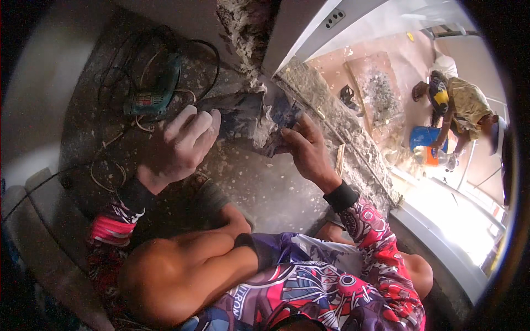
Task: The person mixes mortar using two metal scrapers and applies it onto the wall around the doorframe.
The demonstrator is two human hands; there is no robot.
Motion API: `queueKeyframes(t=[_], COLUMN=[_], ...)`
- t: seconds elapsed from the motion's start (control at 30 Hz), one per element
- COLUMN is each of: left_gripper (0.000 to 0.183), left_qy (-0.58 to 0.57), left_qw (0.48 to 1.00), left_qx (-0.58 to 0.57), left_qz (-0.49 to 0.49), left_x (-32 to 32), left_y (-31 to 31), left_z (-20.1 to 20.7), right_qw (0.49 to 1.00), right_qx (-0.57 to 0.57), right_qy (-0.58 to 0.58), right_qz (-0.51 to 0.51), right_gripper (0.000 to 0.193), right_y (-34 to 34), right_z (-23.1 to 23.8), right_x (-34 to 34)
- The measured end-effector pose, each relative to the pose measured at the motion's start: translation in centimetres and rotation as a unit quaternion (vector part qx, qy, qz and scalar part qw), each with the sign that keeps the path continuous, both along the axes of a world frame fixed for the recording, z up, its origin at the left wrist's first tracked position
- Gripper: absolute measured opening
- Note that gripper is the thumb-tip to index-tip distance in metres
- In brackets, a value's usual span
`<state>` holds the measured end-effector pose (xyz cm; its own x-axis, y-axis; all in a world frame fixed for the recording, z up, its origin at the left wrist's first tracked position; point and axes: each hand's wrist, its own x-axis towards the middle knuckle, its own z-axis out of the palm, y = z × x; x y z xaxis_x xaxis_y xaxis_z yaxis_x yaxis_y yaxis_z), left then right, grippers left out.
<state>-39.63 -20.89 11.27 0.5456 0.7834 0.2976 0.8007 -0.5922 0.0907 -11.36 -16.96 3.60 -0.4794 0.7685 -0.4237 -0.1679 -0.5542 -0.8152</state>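
A dark, flat, flexible-looking piece (237, 113) spans the space between my hands, below the broken wall edge. A ridge of wet grey mortar (266, 126) sits across it. My right hand (310, 150) is closed on its right end, with the thumb on top. At its left end is my left hand (185, 140), its fingers curled together and coated with pale dust. What the left fingers hold, if anything, is hidden. Beyond the left hand, a teal corded power tool (154, 91) lies on the floor.
Cables (105, 146) loop over the speckled floor at left. A rough concrete strip (348, 132) runs along the right. Beyond it, another person (464, 102) bends over a blue bucket (422, 136) and an orange container (428, 156). Grey rubble (382, 91) lies on a board.
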Motion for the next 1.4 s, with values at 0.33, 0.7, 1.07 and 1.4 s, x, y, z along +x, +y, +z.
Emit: queueKeyframes(t=[0.33,0.7,1.07,1.4], left_gripper=[0.03,0.02,0.014,0.017], left_qy=[0.028,-0.223,-0.181,-0.092], left_qw=[0.995,0.966,0.976,0.986], left_qx=[0.095,0.01,0.042,-0.077], left_qz=[-0.019,0.129,0.116,0.116], left_x=[-0.6,-0.8,1.1,2.8], left_y=[3.1,7.7,7.3,5.7], left_z=[0.4,0.5,2.2,1.7], right_qw=[0.999,0.998,0.997,0.996], right_qx=[-0.016,-0.038,-0.05,-0.063], right_qy=[0.044,0.022,0.025,0.0], right_qz=[-0.024,-0.046,-0.051,-0.06], right_gripper=[0.033,0.028,0.03,0.03], right_y=[1.2,-0.2,0.1,-0.4], right_z=[0.2,-1.4,-2.4,-3.3], right_x=[-0.2,0.3,1.0,1.4])
